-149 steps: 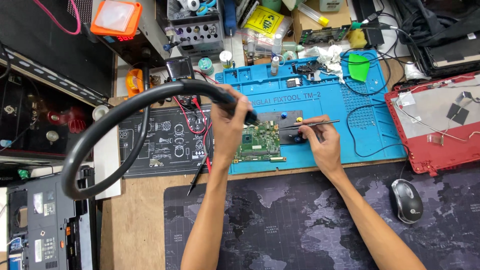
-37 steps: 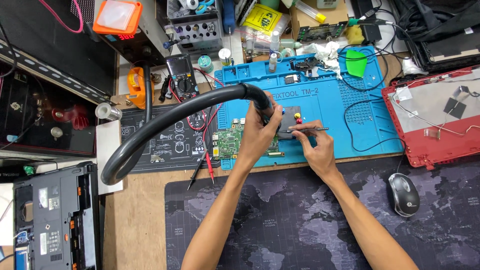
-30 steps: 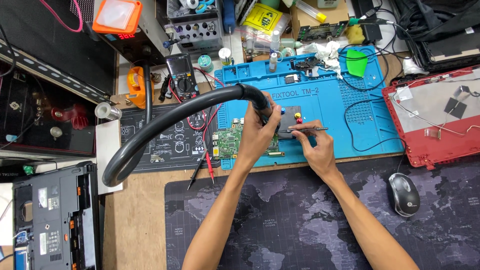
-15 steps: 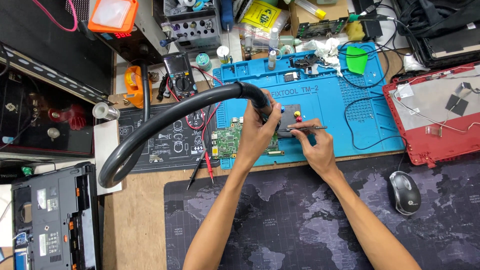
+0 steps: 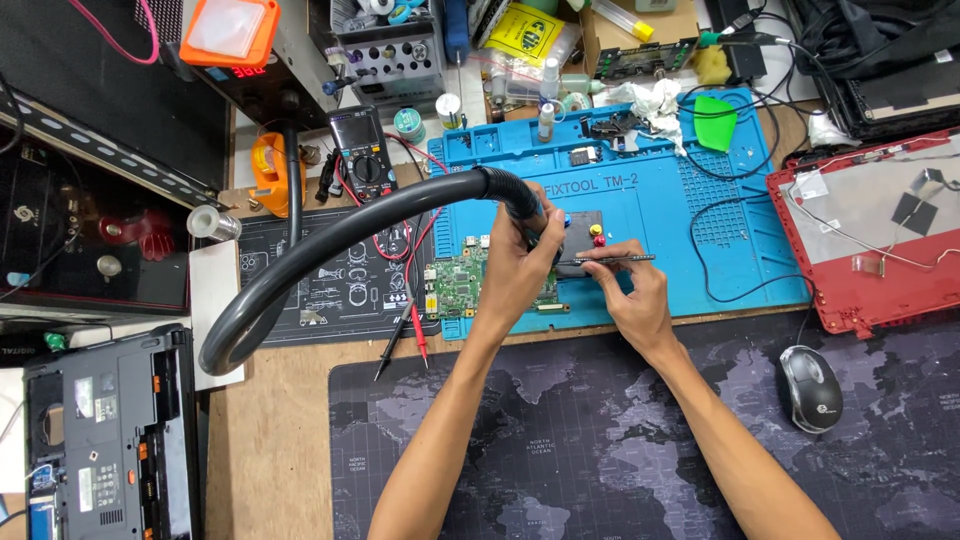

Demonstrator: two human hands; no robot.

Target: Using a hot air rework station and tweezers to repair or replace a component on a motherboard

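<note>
Head view, frame centre: left hand [image 5: 512, 275] is closing around the black hose nozzle [image 5: 515, 200] over the green circuit board [image 5: 458, 285]. Right hand [image 5: 630, 295] is pinching thin tweezers [image 5: 612, 259]. Board is likely looking fragile; gripping by its edges is seeming best.

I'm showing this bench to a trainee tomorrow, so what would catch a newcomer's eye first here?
First, the thick black ribbed hose arcing from the left across to the bright blue silicone work mat, where the left hand grips its end. Just beside it, the right hand holds a thin dark metal tool over the green circuit board. The red laptop lid at the right edge stands out too.
</note>
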